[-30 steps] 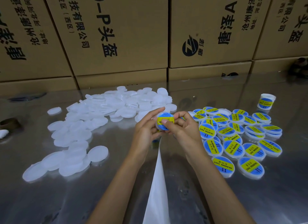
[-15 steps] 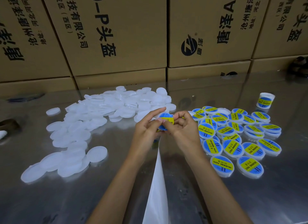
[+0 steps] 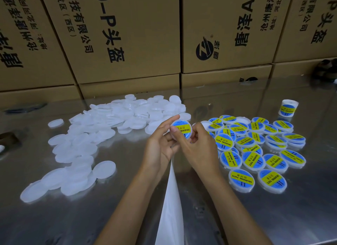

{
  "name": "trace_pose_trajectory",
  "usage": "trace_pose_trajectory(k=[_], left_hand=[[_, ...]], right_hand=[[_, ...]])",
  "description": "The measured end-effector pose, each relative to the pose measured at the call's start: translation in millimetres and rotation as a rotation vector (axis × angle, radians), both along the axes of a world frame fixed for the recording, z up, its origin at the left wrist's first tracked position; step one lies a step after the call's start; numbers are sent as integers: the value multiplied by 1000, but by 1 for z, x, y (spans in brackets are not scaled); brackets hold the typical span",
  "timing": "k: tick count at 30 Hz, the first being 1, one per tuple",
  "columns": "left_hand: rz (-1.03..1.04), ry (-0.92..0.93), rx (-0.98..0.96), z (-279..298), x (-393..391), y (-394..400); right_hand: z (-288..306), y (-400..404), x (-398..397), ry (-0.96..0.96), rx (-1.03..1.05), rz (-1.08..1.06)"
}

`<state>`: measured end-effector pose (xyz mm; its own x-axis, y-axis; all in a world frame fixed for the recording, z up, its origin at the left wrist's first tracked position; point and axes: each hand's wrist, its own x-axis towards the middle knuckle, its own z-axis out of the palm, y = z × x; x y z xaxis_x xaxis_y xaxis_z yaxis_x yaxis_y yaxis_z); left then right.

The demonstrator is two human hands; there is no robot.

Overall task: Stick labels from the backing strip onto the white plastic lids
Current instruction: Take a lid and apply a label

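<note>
A white backing strip [image 3: 170,208] hangs down at 6 o'clock. Above it, the left hand [image 3: 160,144] and right hand [image 3: 197,148] both hold one labelled lid [image 3: 181,129] in a tight grip over the shiny table [image 3: 300,208]. Labelled lids [image 3: 255,148] lie at 3 o'clock, plain white lids [image 3: 109,128] at 10 o'clock. Brown boxes [image 3: 127,35] stand at 12 o'clock.

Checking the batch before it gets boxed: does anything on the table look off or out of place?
Mostly orderly. One unlabelled lid lies in the labelled pile on the right, away from the plain lids on the left. The lid held in both hands, left hand and right hand, has its label on.
</note>
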<state>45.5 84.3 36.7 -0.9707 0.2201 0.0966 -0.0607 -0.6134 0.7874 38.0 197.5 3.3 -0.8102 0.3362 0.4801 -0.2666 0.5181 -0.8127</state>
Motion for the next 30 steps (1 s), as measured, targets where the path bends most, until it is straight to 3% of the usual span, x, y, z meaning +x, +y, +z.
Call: trace_pose_trajectory(k=[8, 13, 21, 26, 30], left_hand=[[77, 107, -211, -3, -1, 0], [239, 202, -527, -7, 0, -8], [202, 163, -525, -2, 0, -13], [341, 78, -378, -4, -3, -13], [379, 58, -355, -4, -3, -15]], right_hand=[[2, 1, 0, 62, 95, -70], [1, 3, -1, 80, 79, -41], [4, 3, -4, -6, -312, 189], [0, -4, -2, -128, -82, 239], [-1, -5, -1, -78, -21, 231]])
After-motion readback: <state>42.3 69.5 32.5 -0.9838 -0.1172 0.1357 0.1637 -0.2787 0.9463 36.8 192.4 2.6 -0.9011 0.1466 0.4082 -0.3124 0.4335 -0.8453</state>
